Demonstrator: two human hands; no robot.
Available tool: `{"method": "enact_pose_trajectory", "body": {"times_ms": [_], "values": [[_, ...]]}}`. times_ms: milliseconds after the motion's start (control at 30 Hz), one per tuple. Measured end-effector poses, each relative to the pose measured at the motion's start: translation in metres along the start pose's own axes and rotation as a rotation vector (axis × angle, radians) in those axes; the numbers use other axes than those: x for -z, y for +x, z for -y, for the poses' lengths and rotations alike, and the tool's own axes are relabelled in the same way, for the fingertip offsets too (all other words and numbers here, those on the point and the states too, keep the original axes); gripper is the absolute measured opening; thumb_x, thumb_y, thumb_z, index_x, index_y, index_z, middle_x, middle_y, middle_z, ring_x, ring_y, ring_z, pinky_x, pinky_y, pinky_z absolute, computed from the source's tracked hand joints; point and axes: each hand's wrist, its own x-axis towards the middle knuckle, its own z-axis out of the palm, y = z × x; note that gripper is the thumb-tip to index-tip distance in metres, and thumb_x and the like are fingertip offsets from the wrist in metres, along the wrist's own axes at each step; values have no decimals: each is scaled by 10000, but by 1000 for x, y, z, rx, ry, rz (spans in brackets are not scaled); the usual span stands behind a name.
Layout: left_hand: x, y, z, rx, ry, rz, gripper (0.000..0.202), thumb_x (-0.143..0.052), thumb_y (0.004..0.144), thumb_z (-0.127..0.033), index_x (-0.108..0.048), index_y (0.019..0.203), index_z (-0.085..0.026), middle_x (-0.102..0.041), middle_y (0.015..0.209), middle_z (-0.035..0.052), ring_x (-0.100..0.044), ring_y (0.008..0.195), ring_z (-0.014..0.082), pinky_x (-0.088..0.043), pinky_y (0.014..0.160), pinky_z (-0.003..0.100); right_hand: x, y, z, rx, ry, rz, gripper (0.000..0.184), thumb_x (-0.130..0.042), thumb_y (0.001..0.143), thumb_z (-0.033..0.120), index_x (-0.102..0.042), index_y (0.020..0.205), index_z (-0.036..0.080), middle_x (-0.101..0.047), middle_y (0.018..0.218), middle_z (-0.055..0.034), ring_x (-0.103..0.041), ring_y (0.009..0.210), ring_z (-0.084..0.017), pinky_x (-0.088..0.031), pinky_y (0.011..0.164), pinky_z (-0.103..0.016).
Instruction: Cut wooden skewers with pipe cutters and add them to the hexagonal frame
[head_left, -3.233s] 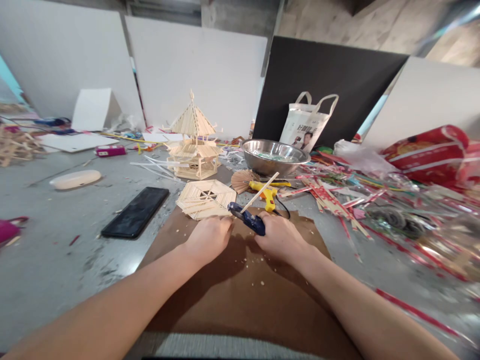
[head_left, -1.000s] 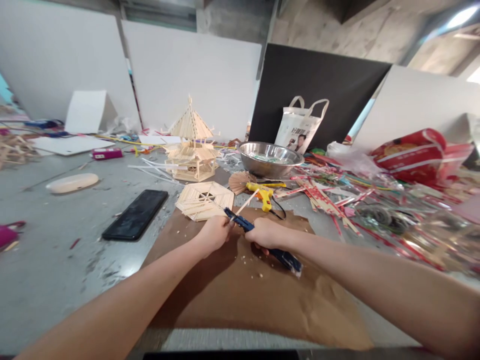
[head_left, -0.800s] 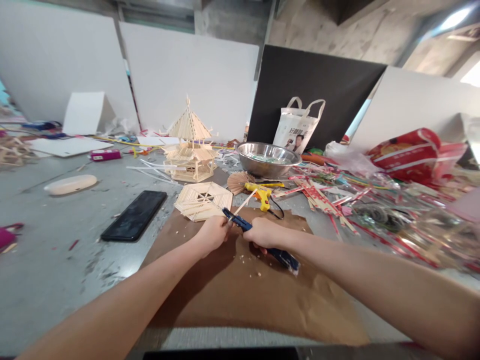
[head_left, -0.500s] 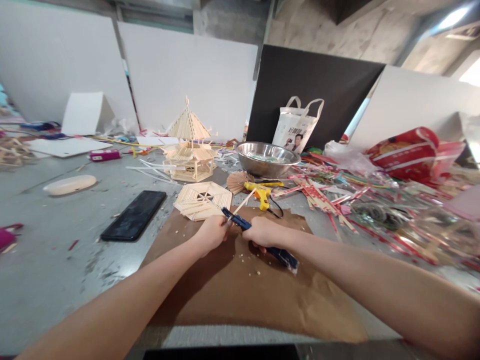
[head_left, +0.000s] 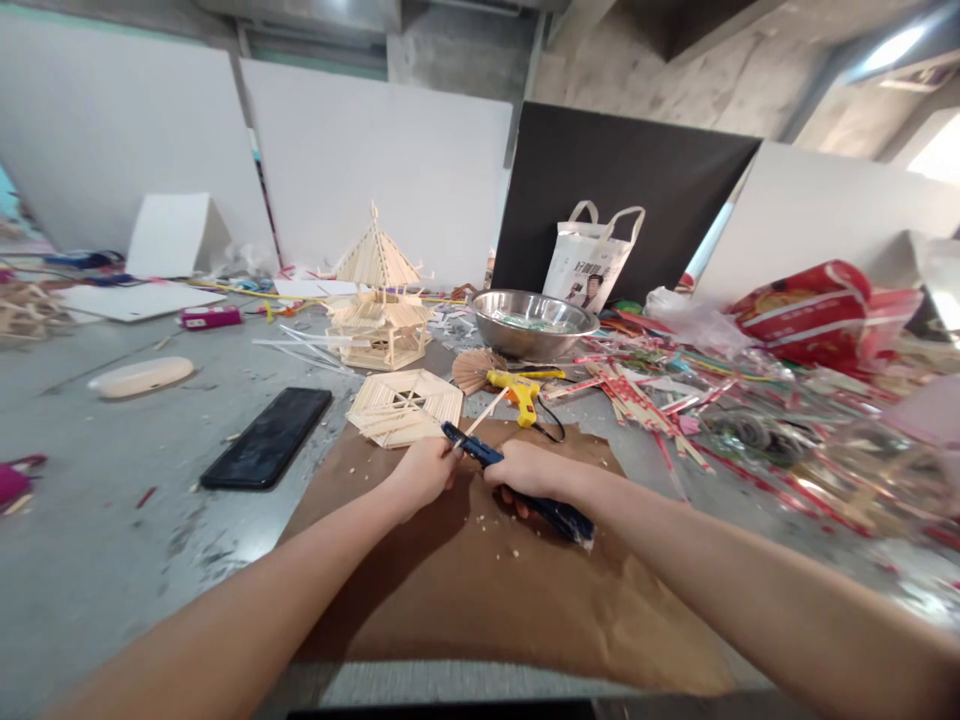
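My left hand (head_left: pixel 426 470) pinches a thin wooden stick (head_left: pixel 486 412) over the brown paper. In my right hand (head_left: pixel 529 470) is a dark blue hand cutter (head_left: pixel 559 515), fingers wrapped round its handles. The cutter's jaws lie across the stick beside my left fingertips; whether they are fully closed cannot be made out. Just beyond my left hand lies a flat hexagonal panel of sticks (head_left: pixel 382 408) with an opening at its centre. Behind it stands a tiered stick pavilion (head_left: pixel 379 300) with a pointed roof. A yellow glue gun (head_left: pixel 521 392) rests past the stick's far end.
Small stick offcuts dot the brown paper (head_left: pixel 420 610). A black phone (head_left: pixel 268 438) lies to the left, near a white oval case (head_left: pixel 141 377). A steel bowl (head_left: pixel 534 345) and printed bag (head_left: pixel 592 262) stand behind. Red-and-white packaging strips (head_left: pixel 649 405) clutter the right side.
Both hands keep their holds, with the cutter still at the stick. The stick's free end appears slightly lower, and the whole view has shifted a little.
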Motion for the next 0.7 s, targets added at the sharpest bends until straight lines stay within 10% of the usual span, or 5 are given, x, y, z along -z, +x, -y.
{"method": "enact_pose_trajectory", "body": {"times_ms": [233, 567, 700], "values": [[-1, -1, -1, -28, -34, 3, 340, -320, 771, -361, -437, 522, -160, -417, 426, -13, -340, 379, 84, -246, 403, 210, 8, -11, 4, 67, 24, 132, 119, -440, 597, 238, -463, 528, 144, -550, 501, -6, -501, 398, -90, -376, 395, -187], [5, -8, -5, -199, -214, -74, 347, -289, 801, -414, -460, 700, -131, -308, 455, -65, -263, 410, 58, -212, 403, 180, 2, -23, 7, 270, -301, -350, 355, -478, 594, 257, -518, 927, 139, -583, 837, -75, -531, 674, -157, -366, 554, -226], [4, -13, -6, -281, -236, -111, 348, -294, 805, -403, -472, 721, -116, -308, 463, -63, -271, 423, 56, -222, 414, 177, 3, -25, 5, 396, -207, -318, 462, -483, 560, 170, -482, 1022, 172, -557, 875, -45, -515, 707, -144, -372, 609, -226]]}}
